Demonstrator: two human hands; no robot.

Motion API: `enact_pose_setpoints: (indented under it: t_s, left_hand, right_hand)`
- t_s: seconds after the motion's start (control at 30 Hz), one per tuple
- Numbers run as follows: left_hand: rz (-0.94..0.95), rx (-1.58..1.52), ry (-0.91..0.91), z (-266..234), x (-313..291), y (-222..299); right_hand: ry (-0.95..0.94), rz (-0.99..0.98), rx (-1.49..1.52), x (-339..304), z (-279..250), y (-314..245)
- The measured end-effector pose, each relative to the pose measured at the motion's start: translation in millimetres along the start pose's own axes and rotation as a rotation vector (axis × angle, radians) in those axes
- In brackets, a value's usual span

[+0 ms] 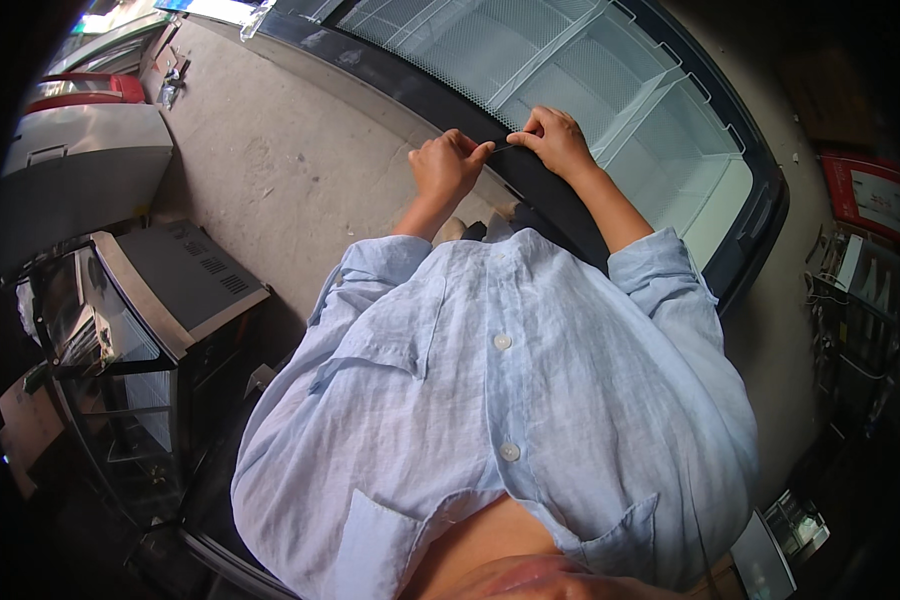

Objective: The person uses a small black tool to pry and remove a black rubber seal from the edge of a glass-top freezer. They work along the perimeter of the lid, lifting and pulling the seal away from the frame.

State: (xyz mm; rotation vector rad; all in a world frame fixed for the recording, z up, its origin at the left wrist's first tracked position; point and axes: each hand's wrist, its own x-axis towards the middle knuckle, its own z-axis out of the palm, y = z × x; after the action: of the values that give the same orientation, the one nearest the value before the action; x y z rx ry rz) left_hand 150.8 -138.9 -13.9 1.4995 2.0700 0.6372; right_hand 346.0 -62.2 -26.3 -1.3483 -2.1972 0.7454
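My left hand is closed in a pinch, thumb against the curled fingers. A short way to its right, my right hand pinches too. Between the two pinches runs a thin, pale strand, like a thread or fine wire; its exact kind is too small to tell. Both hands are held over the dark rim of a long chest freezer. White wire baskets hang inside the freezer, just beyond my right hand.
On the left stand a grey metal cabinet and a glass-sided display case with a dark grey panel. A red box and a wire rack are at the right. Concrete floor lies between the freezer and the left-hand units.
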Motion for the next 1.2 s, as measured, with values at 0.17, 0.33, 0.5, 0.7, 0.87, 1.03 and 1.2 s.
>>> enact_pose_setpoints:
  t_s: [0.17,0.33,0.5,0.7,0.87,1.03,1.2]
  left_hand:
    - [0.022,0.022,0.056,-1.5,14.4,-3.7]
    - [0.001,0.026,-0.005,-3.0,9.4,-1.0]
    - [0.024,0.002,0.005,-3.8,6.6,1.2]
    - [0.034,0.049,0.035,-4.2,17.4,1.0]
    - [0.016,-0.006,-0.005,-7.9,21.2,0.4]
    - [-0.036,-0.008,-0.026,-11.3,25.8,4.6]
    - [-0.059,-0.016,-0.037,-6.4,26.0,1.2]
  right_hand:
    - [0.032,0.048,0.02,11.3,3.6,-5.3]
    - [0.047,-0.001,-0.023,5.1,4.7,-2.4]
    - [0.011,0.044,0.007,-0.1,2.6,-0.2]
    - [0.107,0.03,-0.034,3.5,12.4,-2.5]
    - [0.03,0.103,0.025,7.0,7.5,-0.6]
    - [-0.059,0.198,0.037,19.4,-3.5,-7.8]
    - [-0.027,0.12,-0.006,17.7,2.2,-3.8]
